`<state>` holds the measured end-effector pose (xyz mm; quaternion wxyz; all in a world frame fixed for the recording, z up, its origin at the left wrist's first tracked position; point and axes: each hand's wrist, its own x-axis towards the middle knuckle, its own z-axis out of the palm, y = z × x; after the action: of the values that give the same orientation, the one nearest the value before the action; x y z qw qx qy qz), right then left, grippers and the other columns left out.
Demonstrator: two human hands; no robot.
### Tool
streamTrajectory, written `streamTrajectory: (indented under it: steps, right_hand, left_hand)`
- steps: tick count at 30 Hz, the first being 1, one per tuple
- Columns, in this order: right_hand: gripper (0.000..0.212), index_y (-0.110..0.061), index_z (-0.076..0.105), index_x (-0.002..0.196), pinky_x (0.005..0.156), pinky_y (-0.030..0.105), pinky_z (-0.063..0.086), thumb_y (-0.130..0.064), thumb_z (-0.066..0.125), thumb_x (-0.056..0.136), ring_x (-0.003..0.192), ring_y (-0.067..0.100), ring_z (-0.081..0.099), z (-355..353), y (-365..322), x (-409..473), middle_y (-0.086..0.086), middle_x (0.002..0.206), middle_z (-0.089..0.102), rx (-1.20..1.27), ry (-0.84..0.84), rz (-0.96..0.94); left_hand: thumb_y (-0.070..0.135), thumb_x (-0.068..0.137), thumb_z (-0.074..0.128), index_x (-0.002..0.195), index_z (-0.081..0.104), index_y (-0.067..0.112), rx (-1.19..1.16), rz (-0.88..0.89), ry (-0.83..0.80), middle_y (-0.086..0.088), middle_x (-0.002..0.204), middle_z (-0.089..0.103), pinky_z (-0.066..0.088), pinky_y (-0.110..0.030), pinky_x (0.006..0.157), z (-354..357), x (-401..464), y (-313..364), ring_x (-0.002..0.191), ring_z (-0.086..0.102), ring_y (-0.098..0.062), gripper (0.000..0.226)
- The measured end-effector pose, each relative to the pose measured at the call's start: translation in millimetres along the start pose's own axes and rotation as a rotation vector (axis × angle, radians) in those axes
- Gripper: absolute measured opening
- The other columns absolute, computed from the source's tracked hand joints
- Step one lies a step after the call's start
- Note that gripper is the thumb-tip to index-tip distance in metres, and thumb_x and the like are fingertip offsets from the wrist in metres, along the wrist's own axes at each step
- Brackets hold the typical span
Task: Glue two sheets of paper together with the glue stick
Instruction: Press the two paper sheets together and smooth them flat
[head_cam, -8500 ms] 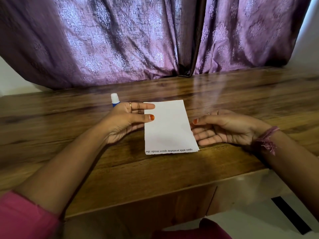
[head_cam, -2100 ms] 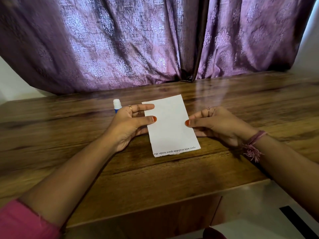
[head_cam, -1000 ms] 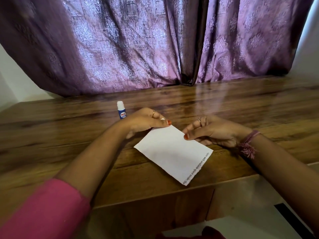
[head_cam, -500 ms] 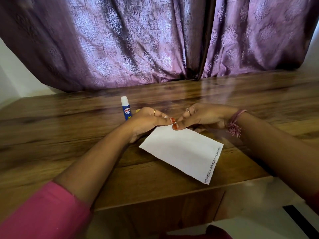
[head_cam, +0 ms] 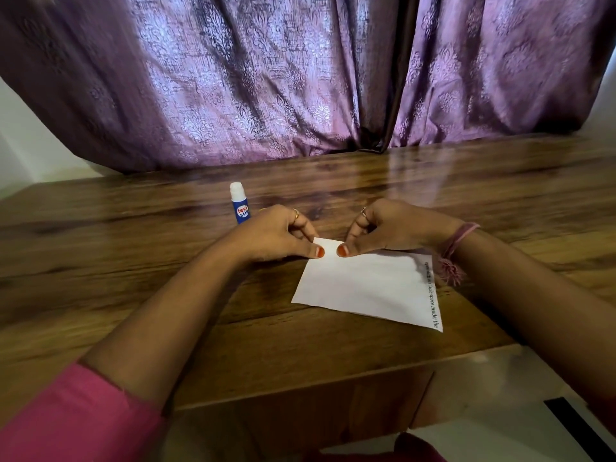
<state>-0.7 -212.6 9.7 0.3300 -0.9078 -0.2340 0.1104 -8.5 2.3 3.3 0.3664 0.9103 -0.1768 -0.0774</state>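
Both the left hand (head_cam: pixel 276 233) and right hand (head_cam: pixel 393 230) pinch the far corner of the paper (head_cam: pixel 370 285) lying on the table (head_cam: pixel 133 261), fingers closed on it, glue stick (head_cam: pixel 239 208) upright just beyond the left hand, purple curtain (head_cam: pixel 266 78) behind.

Home room, most likely a bedroom or living room with a desk. Cues: heavy purple curtains (head_cam: pixel 300 78) with a damask-style pattern, drawn shut and hanging down to the back edge of a glossy wood-grain table (head_cam: pixel 116 261). Plain white wall (head_cam: pixel 30 145) shows at both sides of the curtains. Light floor (head_cam: pixel 500 411) below the table's front edge, with a dark strip on it at lower right. Dim, soft lighting through the fabric. Only small stationery on the tabletop, a glue stick (head_cam: pixel 238 203) standing upright.
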Motion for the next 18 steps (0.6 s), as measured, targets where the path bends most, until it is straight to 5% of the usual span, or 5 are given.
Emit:
streamTrajectory:
  steps: [5, 9, 11, 15, 18]
  right_hand:
    - [0.024, -0.016, 0.077, 0.076, 0.066, 0.02, 0.048, -0.039, 0.081, 0.069, 0.063, 0.0, 0.059, -0.7, 2.4, 4.3, -0.005, 0.072, 0.074, -0.008, 0.011, 0.034]
    - [0.057, 0.001, 0.072, 0.091, 0.088, 0.036, 0.05, -0.047, 0.082, 0.061, 0.08, 0.019, 0.064, -11.2, 6.0, 4.1, 0.01, 0.089, 0.074, -0.082, -0.026, 0.099]
    - [0.061, -0.007, 0.075, 0.087, 0.095, 0.04, 0.048, -0.057, 0.079, 0.053, 0.091, 0.024, 0.068, -20.1, 11.2, -1.0, 0.007, 0.089, 0.075, -0.126, -0.054, 0.13]
    - [0.044, -0.015, 0.077, 0.084, 0.096, 0.034, 0.049, -0.053, 0.08, 0.06, 0.094, 0.02, 0.069, -36.0, 23.1, -16.3, 0.001, 0.088, 0.076, -0.106, -0.119, 0.176]
    - [0.028, -0.023, 0.078, 0.078, 0.079, 0.022, 0.042, -0.048, 0.08, 0.065, 0.078, -0.003, 0.067, -40.2, 28.4, -26.4, -0.009, 0.082, 0.076, -0.072, -0.13, 0.203]
  left_hand:
    - [0.029, 0.068, 0.082, 0.075, 0.074, 0.022, -0.01, -0.071, 0.037, 0.007, 0.073, 0.071, 0.045, -0.026, 0.07, 0.6, 1.3, -1.3, 0.069, 0.059, -0.006, 0.013]
    - [0.033, 0.063, 0.084, 0.066, 0.073, 0.026, -0.033, -0.163, 0.086, 0.014, 0.072, 0.07, 0.042, -0.022, 0.064, 0.4, 1.2, -1.6, 0.074, 0.06, -0.006, 0.013]
    - [0.033, 0.063, 0.084, 0.066, 0.073, 0.026, -0.04, -0.179, 0.087, 0.013, 0.075, 0.07, 0.042, -0.021, 0.064, 0.5, 1.3, -0.7, 0.076, 0.06, -0.007, 0.013]
    - [0.034, 0.063, 0.084, 0.064, 0.071, 0.026, -0.024, -0.191, 0.091, 0.015, 0.067, 0.066, 0.037, -0.019, 0.053, 1.3, 1.8, 1.5, 0.068, 0.055, -0.003, 0.015]
    - [0.033, 0.064, 0.084, 0.065, 0.071, 0.025, -0.024, -0.19, 0.089, 0.014, 0.068, 0.066, 0.036, -0.019, 0.052, 0.8, 2.8, 1.2, 0.068, 0.054, -0.003, 0.015]
